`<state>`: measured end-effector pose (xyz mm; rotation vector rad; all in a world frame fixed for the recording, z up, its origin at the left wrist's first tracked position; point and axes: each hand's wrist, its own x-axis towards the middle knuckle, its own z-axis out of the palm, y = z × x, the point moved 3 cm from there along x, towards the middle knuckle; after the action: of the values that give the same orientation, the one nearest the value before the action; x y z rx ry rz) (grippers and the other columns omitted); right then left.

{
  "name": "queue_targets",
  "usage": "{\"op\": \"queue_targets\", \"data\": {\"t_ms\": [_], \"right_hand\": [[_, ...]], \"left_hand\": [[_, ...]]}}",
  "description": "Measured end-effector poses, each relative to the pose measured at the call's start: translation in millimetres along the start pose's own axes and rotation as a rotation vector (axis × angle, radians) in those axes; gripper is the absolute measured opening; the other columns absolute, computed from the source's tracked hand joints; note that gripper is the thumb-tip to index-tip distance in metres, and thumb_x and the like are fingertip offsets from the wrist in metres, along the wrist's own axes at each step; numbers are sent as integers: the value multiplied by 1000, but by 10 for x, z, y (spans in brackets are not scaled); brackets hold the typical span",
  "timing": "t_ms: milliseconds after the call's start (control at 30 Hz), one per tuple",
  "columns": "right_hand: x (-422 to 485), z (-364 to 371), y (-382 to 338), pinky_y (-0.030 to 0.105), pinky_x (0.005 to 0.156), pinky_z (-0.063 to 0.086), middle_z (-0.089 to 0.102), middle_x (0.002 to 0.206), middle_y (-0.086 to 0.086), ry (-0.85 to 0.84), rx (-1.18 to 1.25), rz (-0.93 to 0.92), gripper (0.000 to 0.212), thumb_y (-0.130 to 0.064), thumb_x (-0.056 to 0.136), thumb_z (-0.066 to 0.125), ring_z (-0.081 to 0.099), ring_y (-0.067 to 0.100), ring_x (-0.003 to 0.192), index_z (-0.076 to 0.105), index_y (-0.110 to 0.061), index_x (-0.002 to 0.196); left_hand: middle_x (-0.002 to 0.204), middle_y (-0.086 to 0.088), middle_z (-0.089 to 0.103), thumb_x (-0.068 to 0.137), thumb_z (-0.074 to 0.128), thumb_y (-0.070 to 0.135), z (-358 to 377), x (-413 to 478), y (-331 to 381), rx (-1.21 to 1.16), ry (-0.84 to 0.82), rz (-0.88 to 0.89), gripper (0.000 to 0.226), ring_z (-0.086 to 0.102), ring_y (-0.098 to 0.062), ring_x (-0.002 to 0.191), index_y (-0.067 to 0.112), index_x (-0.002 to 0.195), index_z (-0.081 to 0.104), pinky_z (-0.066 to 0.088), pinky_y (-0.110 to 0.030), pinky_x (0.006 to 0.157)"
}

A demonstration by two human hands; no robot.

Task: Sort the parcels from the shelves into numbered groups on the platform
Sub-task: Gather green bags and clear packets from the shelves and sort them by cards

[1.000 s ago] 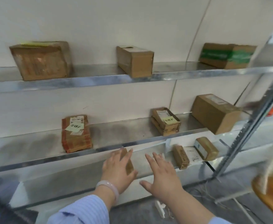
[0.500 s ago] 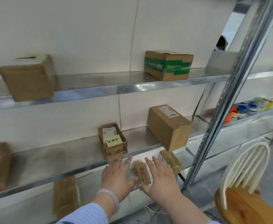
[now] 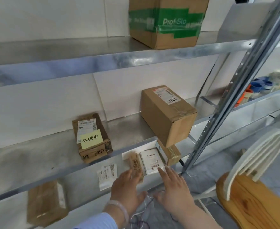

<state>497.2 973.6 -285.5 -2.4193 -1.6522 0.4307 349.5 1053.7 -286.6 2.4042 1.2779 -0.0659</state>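
**Fingers spread over the bottom-shelf parcels**

My fingers are spread on both sides, pinching nothing. My left hand lies flat with its fingertips on the near end of the narrow brown parcel on the bottom shelf. My right hand is open just right of that parcel, one fingertip touching the near edge of the white parcel, which lies touching the narrow parcel's right side. Further right of the narrow parcel, behind the white one, sits a taped brown box. Just left of it a white label sheet lies flat on the shelf, and well left a flat brown parcel lies blurred.

Above the narrow parcel, on the middle shelf, sit a small worn box with a yellow note to its upper left, and a larger box marked 7766 straight above. Higher again, a green-taped box stands on the top shelf. Right of the narrow parcel stand the metal upright and a wooden chair.
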Motion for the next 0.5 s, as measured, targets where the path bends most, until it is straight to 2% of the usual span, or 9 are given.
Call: {"op": "queue_targets", "data": {"t_ms": [67, 167, 300, 433, 500], "right_hand": [[100, 79, 124, 49, 112, 28, 37, 153, 4, 9, -5, 6, 82, -64, 74, 43, 34, 26, 141, 33, -29, 148], [246, 234, 302, 41, 119, 10, 15, 160, -4, -117, -2, 12, 80, -58, 84, 48, 12, 18, 148, 15, -33, 152], [494, 417, 445, 36, 120, 3, 5, 162, -6, -262, 30, -30, 81, -55, 87, 49, 1, 14, 149, 5, -35, 153], [794, 617, 372, 30, 117, -3, 0, 162, -9, -353, 68, -155, 77, -51, 93, 47, -2, 12, 148, 2, -35, 152], [919, 763, 271, 27, 116, 0, 4, 161, -11, -380, 91, -234, 74, -47, 94, 48, 2, 11, 148, 5, -34, 152]], "left_hand": [[161, 6, 7, 90, 47, 56, 163, 155, -7, -5, -28, 0, 74, 9, -18, 147, 38, 151, 10, 13, -36, 120], [160, 5, 11, 90, 49, 53, 374, 380, -16, -32, -47, -40, 74, 11, -18, 147, 38, 151, 10, 14, -38, 120], [160, 6, 12, 91, 46, 55, 599, 621, 23, -53, -37, -92, 72, 12, -18, 147, 37, 151, 11, 17, -37, 119], [161, 7, 8, 91, 48, 54, 913, 776, -208, -102, -5, -266, 71, 11, -17, 148, 41, 150, 10, 17, -38, 119], [161, 10, 4, 92, 45, 55, 1080, 791, -454, -128, -4, -366, 70, 8, -16, 148, 43, 150, 7, 15, -37, 119]]}}
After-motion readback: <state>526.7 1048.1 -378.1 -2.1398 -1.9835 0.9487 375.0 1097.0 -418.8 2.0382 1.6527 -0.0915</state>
